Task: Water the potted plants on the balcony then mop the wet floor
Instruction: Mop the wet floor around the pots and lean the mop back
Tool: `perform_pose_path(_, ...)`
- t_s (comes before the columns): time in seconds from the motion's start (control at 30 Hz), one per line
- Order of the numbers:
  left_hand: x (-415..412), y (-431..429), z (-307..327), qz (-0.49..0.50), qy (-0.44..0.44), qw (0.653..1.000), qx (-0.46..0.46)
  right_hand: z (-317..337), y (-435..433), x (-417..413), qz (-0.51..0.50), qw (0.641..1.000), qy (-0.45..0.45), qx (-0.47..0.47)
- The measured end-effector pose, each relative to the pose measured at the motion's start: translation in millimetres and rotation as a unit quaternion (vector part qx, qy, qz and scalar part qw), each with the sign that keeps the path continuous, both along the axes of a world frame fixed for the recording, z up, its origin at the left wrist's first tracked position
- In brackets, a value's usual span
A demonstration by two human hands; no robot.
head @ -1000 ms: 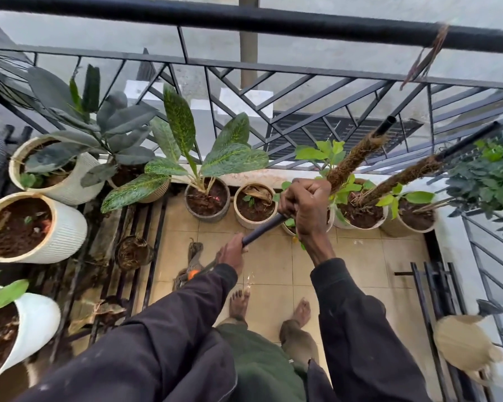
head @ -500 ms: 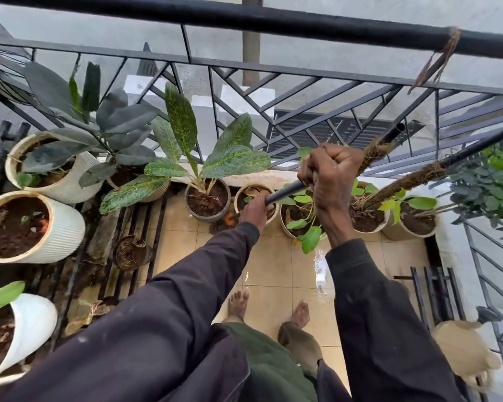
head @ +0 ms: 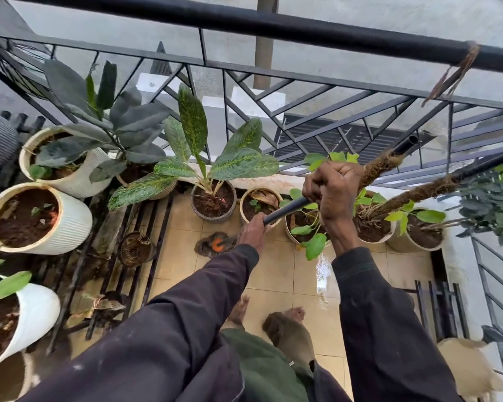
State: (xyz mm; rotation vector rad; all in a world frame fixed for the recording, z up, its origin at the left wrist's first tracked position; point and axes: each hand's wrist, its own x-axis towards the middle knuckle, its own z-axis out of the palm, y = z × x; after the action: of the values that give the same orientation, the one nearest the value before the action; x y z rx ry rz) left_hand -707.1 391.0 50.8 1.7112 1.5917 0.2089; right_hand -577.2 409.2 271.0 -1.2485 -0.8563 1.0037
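Both hands grip a dark mop handle (head: 288, 208) that slants down to the left. My right hand (head: 333, 188) holds its upper end at chest height. My left hand (head: 253, 230) holds it lower down. The mop head (head: 214, 245), brown strands around an orange hub, rests on the beige tiled floor (head: 276, 274) in front of a grey pot (head: 212, 201) with a speckled-leaf plant. A wet streak (head: 321, 271) glistens on the tiles below my right forearm. Small potted plants (head: 305, 224) line the foot of the railing.
A black metal railing (head: 273, 79) closes the front and right. Large white ribbed pots (head: 38, 217) stand on a dark slatted rack (head: 145, 242) at the left. Two moss poles (head: 418, 192) lean right from the pots. My bare feet (head: 298, 313) stand on the tiles. A tan watering can (head: 465, 369) sits at bottom right.
The mop head slid forward across the tiles from near my feet to just before the pots. Both hands pushed away from me and upward along with the handle.
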Motion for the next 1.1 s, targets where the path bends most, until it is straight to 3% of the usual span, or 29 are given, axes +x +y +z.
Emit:
perform_pose_path(0.37, -18.2, -52.9, -12.0, -0.008, 0.092, 0.995, -0.03, -22.7, -20.7, 10.4, 0.021, 0.996, 0.086, -0.012)
perform_pose_path(0.63, 18.1, 20.1, 23.3, 0.052, 0.018, 0.995, 0.085, 25.5, 25.9, 16.8, 0.021, 0.996, 0.034, 0.076)
perform_pose_path(0.87, 39.3, 54.8, 5.8, 0.015, -0.029, 0.999, 0.035, 8.0, 21.5, 19.1, 0.017, 0.997, -0.045, 0.061)
perform_pose_path(1.1, 54.9, 45.8, 5.8, 0.005, 0.011, 0.999, 0.034, -5.6, 24.3, 44.1, 0.032, 0.999, -0.002, 0.033)
